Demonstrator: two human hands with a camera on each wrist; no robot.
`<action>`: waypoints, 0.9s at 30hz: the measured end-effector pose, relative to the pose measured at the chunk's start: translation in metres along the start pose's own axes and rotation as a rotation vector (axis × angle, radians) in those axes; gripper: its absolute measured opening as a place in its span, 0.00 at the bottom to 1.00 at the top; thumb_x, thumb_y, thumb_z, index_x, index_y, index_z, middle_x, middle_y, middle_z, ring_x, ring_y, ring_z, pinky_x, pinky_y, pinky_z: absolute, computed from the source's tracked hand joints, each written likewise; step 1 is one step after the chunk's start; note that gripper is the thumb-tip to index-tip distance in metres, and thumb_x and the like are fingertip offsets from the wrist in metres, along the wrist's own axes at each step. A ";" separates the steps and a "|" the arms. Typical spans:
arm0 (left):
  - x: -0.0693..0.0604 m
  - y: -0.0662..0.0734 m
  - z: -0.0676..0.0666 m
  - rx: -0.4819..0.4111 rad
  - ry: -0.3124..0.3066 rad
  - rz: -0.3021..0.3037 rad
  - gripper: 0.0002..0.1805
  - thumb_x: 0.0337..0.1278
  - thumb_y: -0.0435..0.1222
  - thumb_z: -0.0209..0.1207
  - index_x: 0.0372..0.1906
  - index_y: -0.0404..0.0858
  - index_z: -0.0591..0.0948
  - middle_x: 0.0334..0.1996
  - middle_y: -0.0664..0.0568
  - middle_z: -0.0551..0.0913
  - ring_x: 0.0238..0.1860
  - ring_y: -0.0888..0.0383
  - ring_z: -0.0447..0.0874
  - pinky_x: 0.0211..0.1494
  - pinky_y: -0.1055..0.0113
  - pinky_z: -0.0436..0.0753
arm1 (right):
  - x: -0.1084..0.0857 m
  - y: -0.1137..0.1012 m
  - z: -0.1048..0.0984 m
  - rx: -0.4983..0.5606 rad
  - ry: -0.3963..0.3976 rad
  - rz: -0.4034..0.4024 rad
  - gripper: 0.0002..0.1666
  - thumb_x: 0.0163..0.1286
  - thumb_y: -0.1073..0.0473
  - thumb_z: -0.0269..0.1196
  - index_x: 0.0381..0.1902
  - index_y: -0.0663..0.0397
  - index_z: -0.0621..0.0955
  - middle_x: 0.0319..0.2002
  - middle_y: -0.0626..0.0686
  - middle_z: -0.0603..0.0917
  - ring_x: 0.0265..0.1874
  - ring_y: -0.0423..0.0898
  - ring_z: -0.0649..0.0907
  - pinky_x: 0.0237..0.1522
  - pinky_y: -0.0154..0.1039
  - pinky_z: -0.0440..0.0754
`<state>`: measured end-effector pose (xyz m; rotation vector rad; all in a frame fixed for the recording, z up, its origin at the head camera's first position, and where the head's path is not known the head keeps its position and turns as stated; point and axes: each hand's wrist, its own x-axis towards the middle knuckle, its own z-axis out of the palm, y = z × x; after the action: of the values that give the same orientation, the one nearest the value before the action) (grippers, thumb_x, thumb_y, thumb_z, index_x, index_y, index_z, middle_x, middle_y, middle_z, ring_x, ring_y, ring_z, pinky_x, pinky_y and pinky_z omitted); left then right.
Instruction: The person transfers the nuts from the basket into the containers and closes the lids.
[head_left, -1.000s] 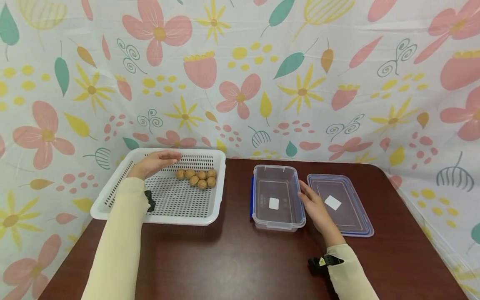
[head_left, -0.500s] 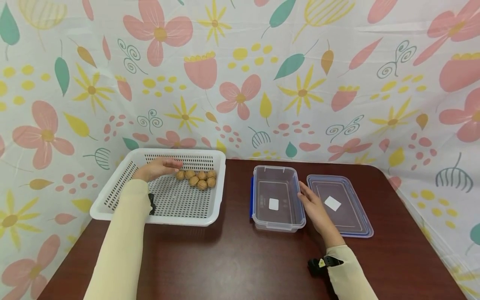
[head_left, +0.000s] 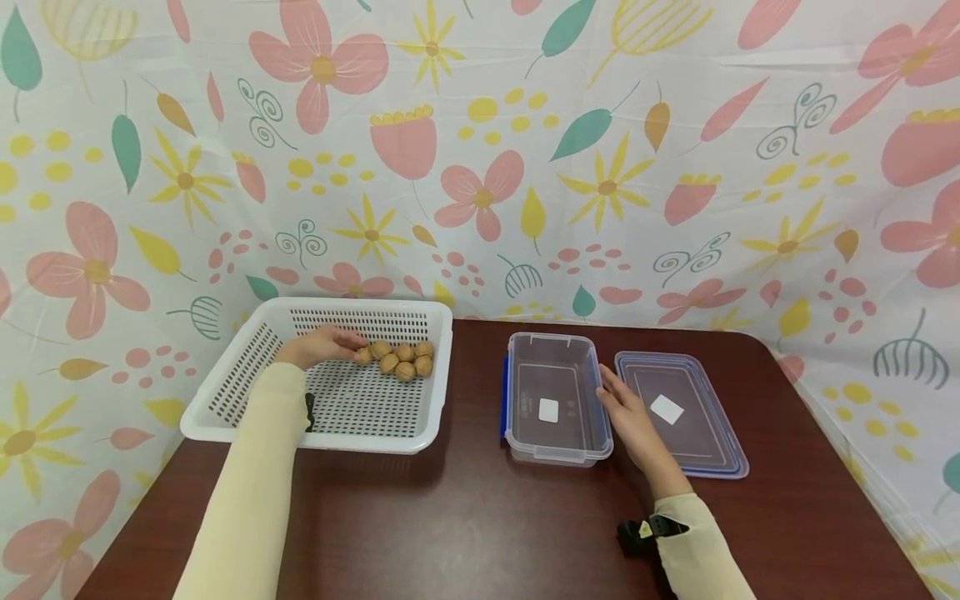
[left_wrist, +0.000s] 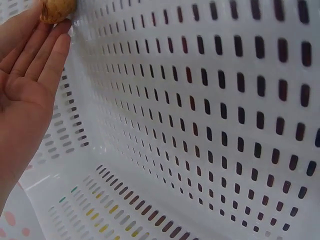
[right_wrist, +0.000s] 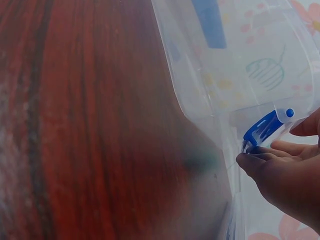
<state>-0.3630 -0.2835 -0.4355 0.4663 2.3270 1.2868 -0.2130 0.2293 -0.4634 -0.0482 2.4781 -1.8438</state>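
Note:
In the head view, my left hand (head_left: 318, 345) reaches into a white perforated plastic basket (head_left: 431, 417) at the left. Its fingertips touch the leftmost walnut (head_left: 363, 357) of several bunched in the basket. The left wrist view shows fairly straight fingers with the walnut (left_wrist: 57, 9) at their tips, partly cut off by the frame. My right hand (head_left: 633, 421) lies along the right side of a clear lidded-type plastic box (head_left: 558, 454), seen without contents. In the right wrist view its fingers (right_wrist: 265, 167) touch the box's side by a blue clip (right_wrist: 267, 127).
A clear lid (head_left: 693, 425) with a bluish rim and a white label lies right of the box, partly behind the right hand. Everything stands on a dark reddish-brown table (head_left: 465, 525). A flower-patterned cloth (head_left: 480, 108) hangs close behind the table's far edge.
My left hand has come lower and slightly right, down to the leftmost walnut, which has shifted a little. The right hand stays at the box.

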 end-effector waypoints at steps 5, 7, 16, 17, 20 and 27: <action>-0.011 0.010 0.010 0.116 0.067 -0.148 0.23 0.61 0.30 0.60 0.62 0.31 0.75 0.63 0.36 0.72 0.67 0.39 0.63 0.69 0.46 0.62 | -0.001 0.000 0.000 0.008 0.006 -0.009 0.32 0.79 0.60 0.44 0.75 0.62 0.51 0.75 0.63 0.51 0.73 0.59 0.50 0.72 0.54 0.50; -0.010 0.010 0.010 0.130 0.079 -0.156 0.23 0.61 0.31 0.60 0.61 0.31 0.75 0.63 0.36 0.72 0.66 0.39 0.65 0.68 0.46 0.63 | -0.001 0.000 0.000 0.012 0.007 -0.014 0.32 0.79 0.60 0.44 0.75 0.62 0.51 0.75 0.63 0.51 0.73 0.60 0.50 0.72 0.54 0.50; -0.010 0.007 0.011 0.167 0.130 -0.182 0.22 0.59 0.33 0.64 0.58 0.32 0.78 0.60 0.37 0.75 0.62 0.40 0.70 0.64 0.48 0.71 | -0.001 0.001 0.001 0.019 0.004 -0.008 0.32 0.79 0.60 0.44 0.75 0.61 0.51 0.74 0.63 0.51 0.73 0.59 0.51 0.72 0.54 0.50; -0.010 0.007 0.011 0.171 0.134 -0.179 0.22 0.58 0.33 0.64 0.57 0.32 0.79 0.60 0.37 0.76 0.62 0.40 0.70 0.64 0.48 0.71 | -0.001 0.001 0.001 0.017 0.004 -0.010 0.32 0.79 0.60 0.44 0.75 0.61 0.51 0.74 0.63 0.51 0.73 0.59 0.51 0.72 0.54 0.50; -0.012 0.007 0.009 0.170 0.147 -0.171 0.22 0.58 0.33 0.64 0.57 0.31 0.79 0.58 0.37 0.77 0.62 0.40 0.70 0.64 0.48 0.70 | 0.001 0.002 0.001 0.018 0.005 -0.017 0.32 0.79 0.60 0.44 0.75 0.61 0.51 0.74 0.63 0.51 0.73 0.59 0.51 0.72 0.54 0.50; -0.022 0.015 0.008 0.121 0.164 -0.155 0.23 0.60 0.33 0.62 0.60 0.31 0.76 0.60 0.36 0.75 0.63 0.40 0.69 0.64 0.48 0.71 | 0.000 0.004 0.000 0.018 -0.001 -0.012 0.32 0.79 0.59 0.44 0.76 0.61 0.51 0.75 0.63 0.50 0.73 0.60 0.50 0.72 0.55 0.50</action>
<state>-0.3387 -0.2814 -0.4219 0.2195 2.5318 1.1548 -0.2130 0.2302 -0.4671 -0.0633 2.4660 -1.8702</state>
